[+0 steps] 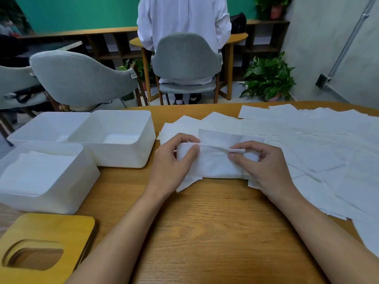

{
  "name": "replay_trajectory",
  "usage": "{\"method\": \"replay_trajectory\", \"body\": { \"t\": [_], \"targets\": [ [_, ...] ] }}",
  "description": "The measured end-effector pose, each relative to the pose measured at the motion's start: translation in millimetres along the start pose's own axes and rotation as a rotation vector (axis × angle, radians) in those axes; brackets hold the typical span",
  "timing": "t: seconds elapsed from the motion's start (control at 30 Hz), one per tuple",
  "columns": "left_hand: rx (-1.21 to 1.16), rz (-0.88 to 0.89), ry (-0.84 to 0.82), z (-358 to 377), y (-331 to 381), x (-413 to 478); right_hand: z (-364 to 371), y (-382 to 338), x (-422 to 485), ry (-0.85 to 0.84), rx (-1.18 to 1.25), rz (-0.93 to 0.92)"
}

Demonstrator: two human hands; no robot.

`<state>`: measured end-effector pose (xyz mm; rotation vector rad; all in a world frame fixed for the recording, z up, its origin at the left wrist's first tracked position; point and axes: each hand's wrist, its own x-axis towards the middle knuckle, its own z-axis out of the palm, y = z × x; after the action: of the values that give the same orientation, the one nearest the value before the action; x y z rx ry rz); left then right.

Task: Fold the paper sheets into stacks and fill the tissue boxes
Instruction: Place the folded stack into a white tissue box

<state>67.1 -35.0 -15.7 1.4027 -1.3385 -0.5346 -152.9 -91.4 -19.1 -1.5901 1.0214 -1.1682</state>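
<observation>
- We hold the folded sheet on the tabletop, straight in front of us. Our left hand pinches its left end between thumb and fingers, and our right hand pinches the folded upper edge near the right end.
- The paper looks thin and soft. If the two hands pull apart too strongly, we think it can tear or wrinkle along the fold.
- If one hand lets go before the crease is pressed, the flap can open again and the fold becomes crooked. Then it will not lie flat in a stack.
- Many loose sheets lie under and beside the folded one, overlapping across the right part of the tabletop. We could catch a second sheet by mistake, or push some over the edge with the right forearm.
- The near box, at our left, holds a stack of white sheets. The stack does not reach the rim, so we judge there is room for more.
- The middle box and the far box stand behind it, side by side. Each shows only a pale patch at the bottom, and we cannot tell if this is a sheet or the bare floor of the box.
- The wooden lid, with an oval opening, lies on the tabletop close in front of the near box, not on any box.
</observation>
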Motion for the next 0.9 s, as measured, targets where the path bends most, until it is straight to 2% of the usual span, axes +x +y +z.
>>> {"method": "replay_trajectory", "body": {
  "t": [0.1,0.3,0.67,0.83,0.9],
  "targets": [
    [-0.032,-0.049,-0.097,0,2,-1,0,1,0,-0.01,-0.007,0.028],
    [-0.134,-0.099,-0.087,0,8,-1,4,-5,-6,-0.185,-0.064,0.016],
    [-0.055,-0.005,-0.066,4,10,-4,8,-11,-11,-0.242,-0.282,-0.137],
    [-0.049,-0.019,-0.008,5,9,-2,6,-15,-11,-0.209,-0.214,-0.112],
    [-0.129,-0.115,-0.075,2,13,-1,4,-19,-10,-0.192,-0.09,-0.103]
  ]
}}
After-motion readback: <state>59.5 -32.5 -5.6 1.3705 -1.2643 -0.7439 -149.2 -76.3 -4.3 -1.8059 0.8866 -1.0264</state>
